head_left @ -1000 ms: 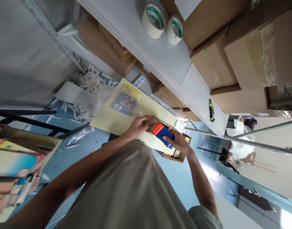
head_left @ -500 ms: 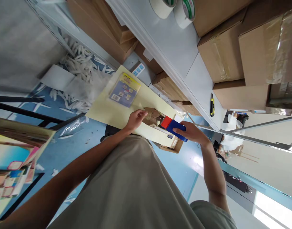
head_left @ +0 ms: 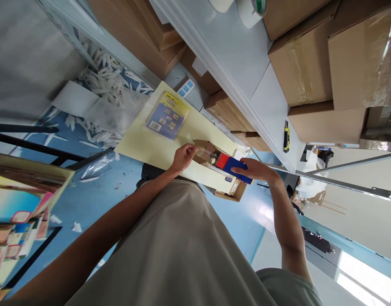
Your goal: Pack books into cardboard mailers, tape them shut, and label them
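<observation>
- Gripping a red-and-blue object (head_left: 230, 165), the right hand (head_left: 254, 170) sets its thumb on the near side, fingers over the far side, above a pale yellow table (head_left: 138, 137).
- The object lies at 3 o'clock from the left hand (head_left: 184, 158), its red end toward brown packaging (head_left: 203, 145) between the two.
- The left thumb and index fingertip nearly meet at the packaging's edge; whether they pinch it cannot be told.
- A purple-and-yellow package (head_left: 168, 115) rests on the table at 11 o'clock from the left hand.
- An open carton (head_left: 227, 196) sits at 6 o'clock from the object; a black-and-yellow cutter (head_left: 286, 137) lies at 2 o'clock from the right hand.
</observation>
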{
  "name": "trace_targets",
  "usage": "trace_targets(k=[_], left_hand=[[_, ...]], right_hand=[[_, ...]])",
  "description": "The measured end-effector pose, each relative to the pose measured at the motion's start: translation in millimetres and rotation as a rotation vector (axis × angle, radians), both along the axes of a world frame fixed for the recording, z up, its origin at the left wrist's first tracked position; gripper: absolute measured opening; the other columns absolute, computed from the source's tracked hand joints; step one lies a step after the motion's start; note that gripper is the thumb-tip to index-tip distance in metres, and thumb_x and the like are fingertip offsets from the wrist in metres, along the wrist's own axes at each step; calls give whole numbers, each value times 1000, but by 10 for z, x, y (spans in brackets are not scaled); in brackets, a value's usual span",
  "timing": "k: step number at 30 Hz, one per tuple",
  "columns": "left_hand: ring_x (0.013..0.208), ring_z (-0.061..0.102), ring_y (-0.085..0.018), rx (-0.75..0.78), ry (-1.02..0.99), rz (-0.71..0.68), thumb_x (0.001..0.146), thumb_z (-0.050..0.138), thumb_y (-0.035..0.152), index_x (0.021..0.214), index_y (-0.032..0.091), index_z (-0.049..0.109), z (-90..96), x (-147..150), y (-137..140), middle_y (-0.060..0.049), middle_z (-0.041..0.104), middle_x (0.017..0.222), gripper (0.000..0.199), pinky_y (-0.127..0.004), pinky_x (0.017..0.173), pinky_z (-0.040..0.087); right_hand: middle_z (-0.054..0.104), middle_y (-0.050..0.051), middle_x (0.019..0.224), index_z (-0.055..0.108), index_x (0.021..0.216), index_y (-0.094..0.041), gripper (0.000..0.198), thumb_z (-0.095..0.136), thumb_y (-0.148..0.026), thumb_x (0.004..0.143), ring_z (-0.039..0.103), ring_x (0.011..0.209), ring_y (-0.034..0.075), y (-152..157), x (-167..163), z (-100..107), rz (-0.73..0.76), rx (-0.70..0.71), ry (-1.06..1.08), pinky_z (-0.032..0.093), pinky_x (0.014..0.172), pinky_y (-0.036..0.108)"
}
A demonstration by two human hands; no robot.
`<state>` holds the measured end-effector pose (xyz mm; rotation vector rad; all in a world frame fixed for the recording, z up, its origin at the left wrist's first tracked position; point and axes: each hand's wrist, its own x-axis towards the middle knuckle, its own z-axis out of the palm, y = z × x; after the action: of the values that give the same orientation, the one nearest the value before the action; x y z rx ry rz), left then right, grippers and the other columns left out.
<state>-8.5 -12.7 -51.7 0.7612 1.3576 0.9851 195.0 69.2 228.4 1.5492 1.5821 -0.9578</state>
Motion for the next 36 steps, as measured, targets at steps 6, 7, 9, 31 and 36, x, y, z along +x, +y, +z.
trace_targets(k=[6, 7, 9, 31, 36], left_hand=[[75, 62, -21, -3, -12, 4, 89, 66, 57, 90, 21, 71, -34, 43, 60, -6, 75, 84, 37, -33, 73, 48], [76, 63, -21, 3, -17, -1, 90, 66, 56, 91, 21, 72, -36, 49, 64, -6, 75, 86, 36, -33, 74, 48], [78, 65, -21, 13, -20, -11, 91, 66, 55, 93, 20, 72, -32, 59, 62, -7, 76, 90, 35, -33, 76, 50], [80, 67, -19, -28, 52, 6, 100, 63, 40, 96, 20, 69, -290, 375, 78, -6, 76, 93, 21, -30, 79, 49], [71, 64, -16, -17, 114, -14, 96, 71, 50, 129, 16, 68, -412, 271, 38, -9, 74, 107, 48, -31, 76, 51]], right_hand=[[76, 7, 80, 68, 92, -23, 60, 64, -84, 94, 72, 73, 24, 9, -42, 50, 14, -16, -32, 46, 64, 33], [76, 7, 80, 67, 91, -23, 61, 64, -84, 94, 72, 72, 24, 14, -49, 61, 8, -24, -30, 46, 63, 33], [76, 7, 79, 67, 89, -23, 61, 64, -84, 93, 72, 70, 23, 25, -50, 87, -2, -36, -25, 45, 62, 33], [70, 7, 77, 65, 83, -23, 68, 56, -89, 94, 62, 68, 21, 148, -412, -111, 191, 139, -100, 35, 62, 34], [73, 8, 81, 67, 87, -22, 63, 58, -84, 97, 66, 71, 22, 109, -483, -80, 173, 125, -113, 36, 62, 34]])
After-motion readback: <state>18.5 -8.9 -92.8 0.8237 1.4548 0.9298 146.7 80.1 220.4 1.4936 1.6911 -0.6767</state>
